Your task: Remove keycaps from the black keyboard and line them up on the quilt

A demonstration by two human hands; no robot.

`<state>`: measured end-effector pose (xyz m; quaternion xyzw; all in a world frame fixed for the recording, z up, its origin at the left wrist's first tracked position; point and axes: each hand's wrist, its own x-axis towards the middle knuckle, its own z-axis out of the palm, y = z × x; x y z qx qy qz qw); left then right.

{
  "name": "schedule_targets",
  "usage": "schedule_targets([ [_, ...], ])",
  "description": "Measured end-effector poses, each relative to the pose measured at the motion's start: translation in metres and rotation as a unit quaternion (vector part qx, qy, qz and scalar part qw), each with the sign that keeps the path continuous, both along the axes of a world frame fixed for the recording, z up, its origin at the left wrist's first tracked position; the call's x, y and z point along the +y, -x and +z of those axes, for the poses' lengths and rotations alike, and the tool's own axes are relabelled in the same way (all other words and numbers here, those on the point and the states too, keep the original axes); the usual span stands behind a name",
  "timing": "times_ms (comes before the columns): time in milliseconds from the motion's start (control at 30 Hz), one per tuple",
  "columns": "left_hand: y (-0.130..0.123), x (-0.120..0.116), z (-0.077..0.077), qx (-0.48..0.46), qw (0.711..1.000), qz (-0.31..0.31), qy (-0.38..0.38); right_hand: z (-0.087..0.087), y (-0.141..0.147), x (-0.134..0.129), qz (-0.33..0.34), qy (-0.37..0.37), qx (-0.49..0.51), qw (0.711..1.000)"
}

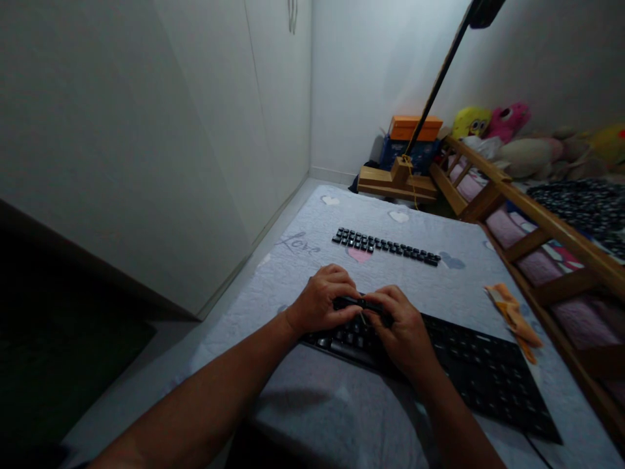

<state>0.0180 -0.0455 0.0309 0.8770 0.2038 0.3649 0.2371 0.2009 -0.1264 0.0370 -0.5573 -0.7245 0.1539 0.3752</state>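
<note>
A long black keycap (pixel 361 303) is held between both hands, just above the far edge of a black keyboard (pixel 481 368). My left hand (pixel 326 301) pinches its left end, and the fingers of my right hand (pixel 401 329) close round its right end. Beneath it a thin, wire-like piece (pixel 363 318) shows near my fingertips, too small to make out. The keyboard lies at a slant on the bedspread, partly covered by my hands. Beyond them, loose black keycaps (pixel 359 241) are laid out in rows.
An orange cloth (pixel 512 314) lies right of the keyboard on the patterned bedspread (pixel 293 286). A wooden bed rail (pixel 532 215) runs along the right, and a white cupboard (pixel 209 143) stands at left. A lamp stand's wooden base (pixel 381 180) and an orange box (pixel 415 127) are behind.
</note>
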Motion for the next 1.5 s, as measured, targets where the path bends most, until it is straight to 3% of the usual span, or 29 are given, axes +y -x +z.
schedule_targets([
  [100,0.002,0.003,-0.001,-0.014,1.0,0.017,0.009,0.001,-0.007,0.008,-0.008,0.0,-0.013,1.0],
  [200,0.007,0.01,-0.004,-0.033,0.996,0.082,0.015,0.002,-0.023,0.027,-0.035,0.002,-0.039,0.999],
  [333,0.015,0.023,-0.014,-0.047,0.987,0.152,0.023,-0.001,-0.049,0.068,-0.124,0.026,-0.096,0.987],
  [500,0.017,0.034,-0.024,-0.044,0.981,0.183,0.046,-0.017,-0.07,0.119,-0.181,0.058,-0.128,0.973],
  [633,0.015,0.036,-0.027,-0.043,0.98,0.183,0.058,-0.031,-0.073,0.14,-0.197,0.087,-0.152,0.965],
  [1500,0.015,0.035,-0.026,-0.015,0.983,0.156,0.096,-0.039,-0.067,0.154,-0.21,0.119,-0.216,0.946],
])
